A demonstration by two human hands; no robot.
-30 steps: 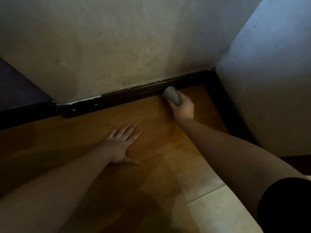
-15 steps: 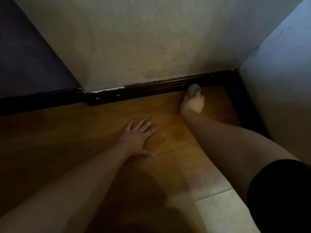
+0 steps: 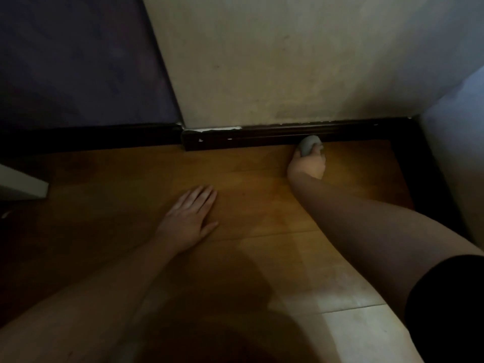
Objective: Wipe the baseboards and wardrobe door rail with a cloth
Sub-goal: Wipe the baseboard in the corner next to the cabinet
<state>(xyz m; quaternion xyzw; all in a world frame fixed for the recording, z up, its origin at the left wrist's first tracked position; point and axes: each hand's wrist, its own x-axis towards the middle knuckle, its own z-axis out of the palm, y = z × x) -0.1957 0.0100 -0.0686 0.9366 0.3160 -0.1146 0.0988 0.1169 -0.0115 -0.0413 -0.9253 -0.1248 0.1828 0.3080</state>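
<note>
Head view: the right hand [image 3: 307,163], its fingers [image 3: 318,149] clamped on the balled cloth [image 3: 308,145], had slid rightward along the baseboard [image 3: 262,137] toward the corner, so this stretch looked nearly wiped. The left hand [image 3: 190,218] stayed flat on the floor [image 3: 117,192], fingers apart.

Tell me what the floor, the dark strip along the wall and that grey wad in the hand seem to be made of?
Floor: wood or wood-look laminate, smooth with a low sheen; plank seams show. Baseboard: probably dark painted or stained wood, semi-gloss, with pale chips near its left end. Cloth: soft grey fabric, matte, bunched in the right hand.
</note>
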